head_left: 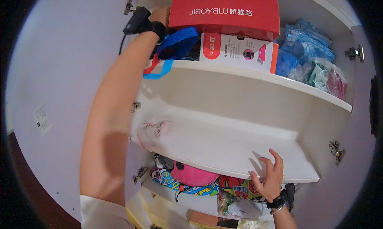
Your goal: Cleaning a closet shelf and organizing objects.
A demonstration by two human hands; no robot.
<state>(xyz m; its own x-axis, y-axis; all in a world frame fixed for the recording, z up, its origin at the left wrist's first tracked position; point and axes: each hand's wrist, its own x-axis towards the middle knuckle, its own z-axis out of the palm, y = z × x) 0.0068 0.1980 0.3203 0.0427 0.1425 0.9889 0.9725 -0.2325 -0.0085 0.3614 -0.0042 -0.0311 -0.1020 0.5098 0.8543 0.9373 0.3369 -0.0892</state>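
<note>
My left arm stretches up to the top shelf (227, 68) of a white cabinet. My left hand (160, 15) is at the left end of a red cardboard box (224, 12); its fingers are hidden, so whether it grips the box cannot be told. Beneath that box is a white and orange printed box (236, 52). A blue round fabric item (178, 43) and a red and blue strap (161, 70) are just below my left wrist. My right hand (270, 176), fingers spread and holding nothing, hovers by the front edge of the middle shelf (215, 142).
A pale pink cloth (152, 131) lies at the middle shelf's left end. Plastic-wrapped blue packets (308, 45) and bagged cloths (326, 78) fill the upper right. Below are a pink pouch (194, 175) and colourful bags (239, 187). Open doors with metal hinges (337, 151) flank both sides.
</note>
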